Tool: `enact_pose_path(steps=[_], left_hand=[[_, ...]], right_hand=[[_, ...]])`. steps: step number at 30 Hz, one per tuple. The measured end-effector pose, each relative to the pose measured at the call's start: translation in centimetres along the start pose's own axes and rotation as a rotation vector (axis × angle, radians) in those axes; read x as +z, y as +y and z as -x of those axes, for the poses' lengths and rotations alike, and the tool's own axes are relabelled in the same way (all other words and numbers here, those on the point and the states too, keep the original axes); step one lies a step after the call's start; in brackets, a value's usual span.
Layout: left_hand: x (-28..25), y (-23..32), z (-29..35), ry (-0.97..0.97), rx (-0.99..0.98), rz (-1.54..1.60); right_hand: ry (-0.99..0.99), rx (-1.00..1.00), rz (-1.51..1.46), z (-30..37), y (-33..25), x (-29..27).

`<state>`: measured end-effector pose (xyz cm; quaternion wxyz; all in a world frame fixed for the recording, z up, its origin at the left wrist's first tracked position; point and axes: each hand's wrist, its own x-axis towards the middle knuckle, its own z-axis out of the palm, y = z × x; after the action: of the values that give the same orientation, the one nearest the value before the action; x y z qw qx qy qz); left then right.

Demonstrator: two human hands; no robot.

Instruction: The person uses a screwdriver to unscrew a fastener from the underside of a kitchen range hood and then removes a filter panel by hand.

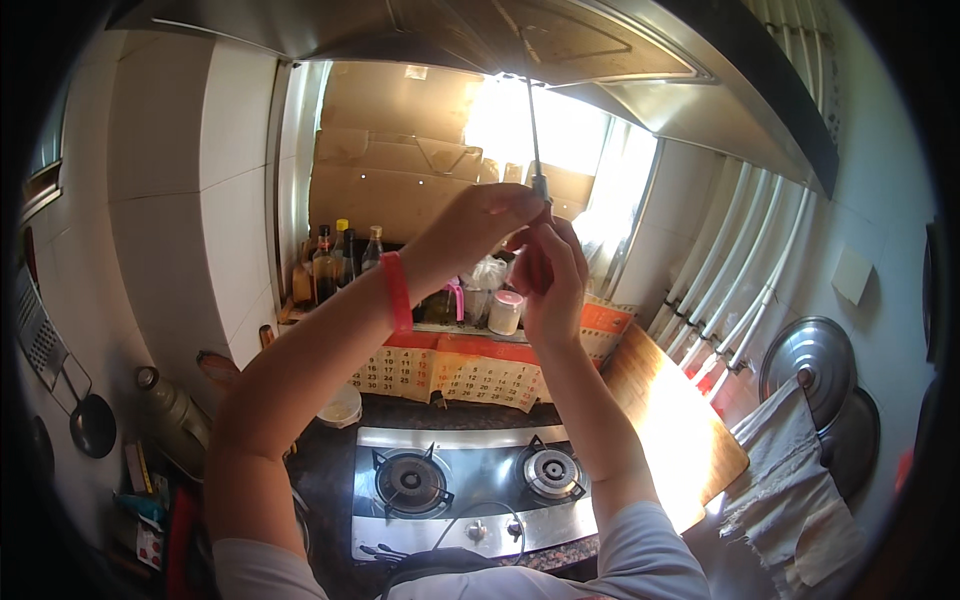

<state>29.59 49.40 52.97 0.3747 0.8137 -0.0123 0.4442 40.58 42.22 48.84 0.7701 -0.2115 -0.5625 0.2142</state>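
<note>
Both my arms are raised toward the underside of the range hood (pixel 590 45). A long thin screwdriver (pixel 534 130) points up, its tip against or close to the hood's bottom panel; contact cannot be made out in the glare. Fingers of my right hand (pixel 555 265) are wrapped round its red handle. Just above, my left hand (pixel 495 212) pinches the tool where the shaft meets the handle. A red band (pixel 395 292) circles my left wrist. Below my hands stands the gas stove (pixel 480 512) with two burners.
Bottles (pixel 323 265) and a pink-lidded jar (pixel 506 313) line the window sill. A wooden board (pixel 660 420) leans at the right, near white pipes (pixel 725 260), pot lids (pixel 808 358) and a hanging cloth (pixel 790 480). A ladle (pixel 92 425) hangs left, above a flask (pixel 172 420).
</note>
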Motion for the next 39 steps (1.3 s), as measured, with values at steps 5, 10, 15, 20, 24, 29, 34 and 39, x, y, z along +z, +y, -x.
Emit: enact_pose_path(steps=[5, 10, 15, 20, 24, 29, 34, 39], left_hand=[[7.8, -2.2, -4.0, -0.129, 0.065, 0.183], [13.0, -1.8, -6.2, -0.133, 0.059, 0.077], [15.2, -2.7, -7.5, -0.128, 0.036, 0.077], [16.3, -3.0, -7.6, -0.139, -0.035, 0.044], [16.1, -3.7, -7.5, -0.115, -0.022, 0.001], [15.5, -3.5, -6.8, -0.117, -0.179, -0.042], [15.2, -4.0, -6.7, -0.106, -0.204, -0.046], [15.6, -4.1, -6.7, -0.013, -0.148, -0.011]], right_hand=[[0.199, -0.085, 0.085, 1.0, -2.9, -7.3], [0.383, -0.178, 0.215, -0.3, -6.5, -13.8], [0.372, -0.206, 0.27, -2.7, -8.3, -17.5], [0.32, -0.217, 0.246, -4.7, -9.0, -18.2], [0.31, -0.244, 0.236, -6.1, -9.4, -18.1], [0.264, -0.25, 0.198, -6.9, -9.8, -17.9], [0.255, -0.24, 0.182, -7.0, -9.7, -17.7], [0.273, -0.271, 0.149, -7.5, -9.3, -18.3]])
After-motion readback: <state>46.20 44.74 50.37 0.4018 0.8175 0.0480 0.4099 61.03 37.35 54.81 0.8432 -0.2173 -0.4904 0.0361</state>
